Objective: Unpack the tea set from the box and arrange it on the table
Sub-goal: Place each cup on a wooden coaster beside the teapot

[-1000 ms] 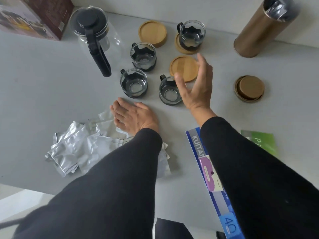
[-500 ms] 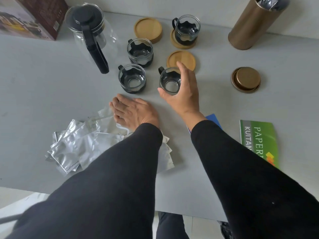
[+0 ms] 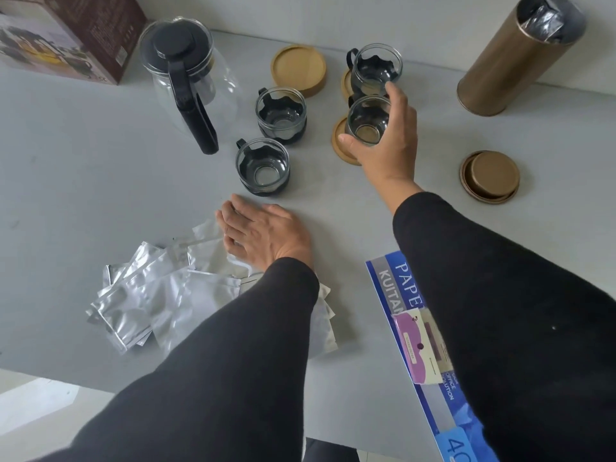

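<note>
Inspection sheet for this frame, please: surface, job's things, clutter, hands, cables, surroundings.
Surface: grey table.
Job's things: glass teapot; four glass cups, one on a coaster, two on the table, one held above a wooden coaster; spare coaster; tea set box.
Clutter: foil sachets, gold canister, its lid, blue paper pack.
Hands: right hand grips the cup; left hand rests flat.
Cables: nothing seen.
Surroundings: pale wall.

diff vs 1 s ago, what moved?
The right hand reached down, gripped the near-right glass cup and moved it back onto the wooden coaster. The left hand stayed flat by the foil packets; the other three cups and the teapot are unmoved.
</note>
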A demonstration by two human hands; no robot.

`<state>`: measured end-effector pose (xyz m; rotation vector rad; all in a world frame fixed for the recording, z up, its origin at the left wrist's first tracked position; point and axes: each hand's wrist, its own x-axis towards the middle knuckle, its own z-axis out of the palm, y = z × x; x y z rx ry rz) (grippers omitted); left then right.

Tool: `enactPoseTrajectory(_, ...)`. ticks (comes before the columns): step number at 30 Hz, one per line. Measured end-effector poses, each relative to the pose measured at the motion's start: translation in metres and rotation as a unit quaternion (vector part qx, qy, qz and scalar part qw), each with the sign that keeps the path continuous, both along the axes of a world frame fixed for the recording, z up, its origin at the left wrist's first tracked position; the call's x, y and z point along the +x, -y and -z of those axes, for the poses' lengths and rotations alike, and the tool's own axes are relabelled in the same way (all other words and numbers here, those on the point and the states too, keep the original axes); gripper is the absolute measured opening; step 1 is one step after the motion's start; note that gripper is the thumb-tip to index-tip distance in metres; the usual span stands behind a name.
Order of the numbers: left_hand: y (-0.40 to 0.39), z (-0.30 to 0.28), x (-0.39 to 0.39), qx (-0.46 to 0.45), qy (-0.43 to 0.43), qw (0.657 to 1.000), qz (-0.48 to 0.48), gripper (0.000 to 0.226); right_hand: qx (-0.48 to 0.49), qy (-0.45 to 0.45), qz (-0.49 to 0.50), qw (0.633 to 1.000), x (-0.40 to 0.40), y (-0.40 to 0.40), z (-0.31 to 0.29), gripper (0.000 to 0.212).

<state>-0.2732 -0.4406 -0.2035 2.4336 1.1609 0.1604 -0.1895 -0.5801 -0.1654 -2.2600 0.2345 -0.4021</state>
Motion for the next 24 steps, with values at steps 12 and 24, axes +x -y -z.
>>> enactPoseTrajectory(12, 0.0, -0.001, 0.001, 0.002, 0.0, 1.0, -0.006, 0.056, 0.024, -0.007, -0.01, 1.0, 0.004, -0.01, 0.008, 0.09)
enactPoseTrajectory(24, -0.004, -0.008, -0.002, -0.059, 0.017, 0.998, -0.002, 0.05, -0.055, 0.007, -0.022, 0.998, -0.012, -0.004, -0.028, 0.098)
